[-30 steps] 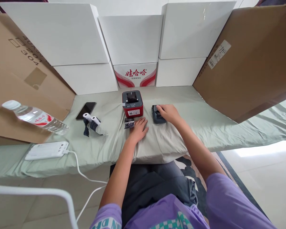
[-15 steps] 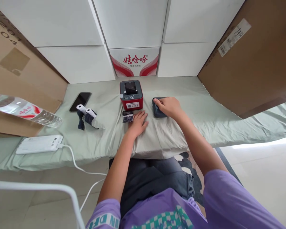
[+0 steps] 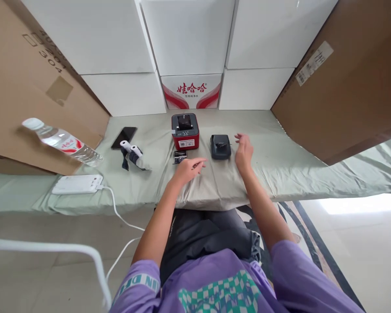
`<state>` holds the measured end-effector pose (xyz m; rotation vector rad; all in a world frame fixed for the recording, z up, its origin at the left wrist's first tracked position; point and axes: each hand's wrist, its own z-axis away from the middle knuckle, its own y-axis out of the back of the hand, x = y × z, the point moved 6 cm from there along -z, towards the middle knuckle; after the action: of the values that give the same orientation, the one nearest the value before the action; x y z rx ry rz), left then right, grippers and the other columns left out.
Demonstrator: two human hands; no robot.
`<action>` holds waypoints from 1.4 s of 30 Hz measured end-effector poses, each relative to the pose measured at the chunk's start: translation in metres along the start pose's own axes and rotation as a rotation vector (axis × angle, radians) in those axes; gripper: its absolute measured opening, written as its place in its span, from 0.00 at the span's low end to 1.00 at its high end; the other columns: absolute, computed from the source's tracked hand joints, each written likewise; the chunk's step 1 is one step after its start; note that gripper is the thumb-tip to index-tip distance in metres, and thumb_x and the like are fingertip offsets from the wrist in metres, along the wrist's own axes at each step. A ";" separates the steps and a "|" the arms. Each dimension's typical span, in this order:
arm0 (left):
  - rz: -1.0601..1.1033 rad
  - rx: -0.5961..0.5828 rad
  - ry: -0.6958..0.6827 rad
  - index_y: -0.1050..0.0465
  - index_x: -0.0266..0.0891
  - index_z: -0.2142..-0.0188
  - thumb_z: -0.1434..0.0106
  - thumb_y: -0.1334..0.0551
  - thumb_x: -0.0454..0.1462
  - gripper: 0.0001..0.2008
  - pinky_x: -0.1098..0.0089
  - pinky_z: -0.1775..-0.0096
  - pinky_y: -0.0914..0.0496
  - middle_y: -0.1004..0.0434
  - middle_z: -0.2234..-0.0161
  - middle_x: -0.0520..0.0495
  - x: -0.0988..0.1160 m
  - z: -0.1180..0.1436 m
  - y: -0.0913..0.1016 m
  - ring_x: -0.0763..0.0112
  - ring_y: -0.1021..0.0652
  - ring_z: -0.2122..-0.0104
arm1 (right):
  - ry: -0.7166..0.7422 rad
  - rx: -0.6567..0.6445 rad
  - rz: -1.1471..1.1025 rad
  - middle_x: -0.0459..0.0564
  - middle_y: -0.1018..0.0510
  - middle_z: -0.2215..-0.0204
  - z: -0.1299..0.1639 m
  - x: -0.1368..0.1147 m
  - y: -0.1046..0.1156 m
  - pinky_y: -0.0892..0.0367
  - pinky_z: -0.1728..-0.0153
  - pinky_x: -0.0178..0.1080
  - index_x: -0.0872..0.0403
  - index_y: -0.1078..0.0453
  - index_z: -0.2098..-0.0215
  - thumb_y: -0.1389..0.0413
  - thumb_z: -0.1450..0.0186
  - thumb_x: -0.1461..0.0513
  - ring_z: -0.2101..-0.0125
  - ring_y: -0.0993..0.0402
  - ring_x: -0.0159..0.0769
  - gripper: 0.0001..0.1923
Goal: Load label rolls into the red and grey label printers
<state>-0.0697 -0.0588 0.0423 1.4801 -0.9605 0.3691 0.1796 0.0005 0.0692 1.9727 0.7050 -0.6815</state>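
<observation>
A squarish dark device (image 3: 220, 147), perhaps a small portable printer, rests on the cloth-covered surface. Just to its right is my right hand (image 3: 244, 153), with fingers loosely stretched and nothing in them. My left hand (image 3: 188, 170) hovers over or touches the cloth in front of the red-and-black printer (image 3: 186, 141), fingers extended and empty. Between that hand and the printer lies a small black item in crinkled wrap (image 3: 180, 155), partly covered by my hand.
Two white paper rolls (image 3: 131, 149) with dark wrapping and a black phone (image 3: 124, 137) lie on the left. Nearby are a water bottle (image 3: 68, 142) and a white power bank (image 3: 77, 184) with a cable. Cardboard boxes (image 3: 313, 87) flank both sides; white boxes (image 3: 187, 39) stand behind.
My right hand has let go of the dark device and moved right. My left hand has shifted, its fingers now pointing right. The view has turned slightly left.
</observation>
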 end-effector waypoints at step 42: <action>-0.684 0.360 0.675 0.24 0.43 0.35 0.30 0.40 0.48 0.27 0.55 0.45 0.26 0.18 0.43 0.38 -0.118 0.001 0.238 0.46 0.21 0.43 | -0.328 0.234 -0.410 0.49 0.29 0.54 0.003 0.092 -0.016 0.30 0.62 0.43 0.50 0.34 0.60 0.53 0.28 0.49 0.71 0.28 0.31 0.15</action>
<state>-0.3160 0.0085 0.1148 1.7327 0.1724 0.4987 0.2303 0.0236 -0.0053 1.8697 0.8632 -1.3543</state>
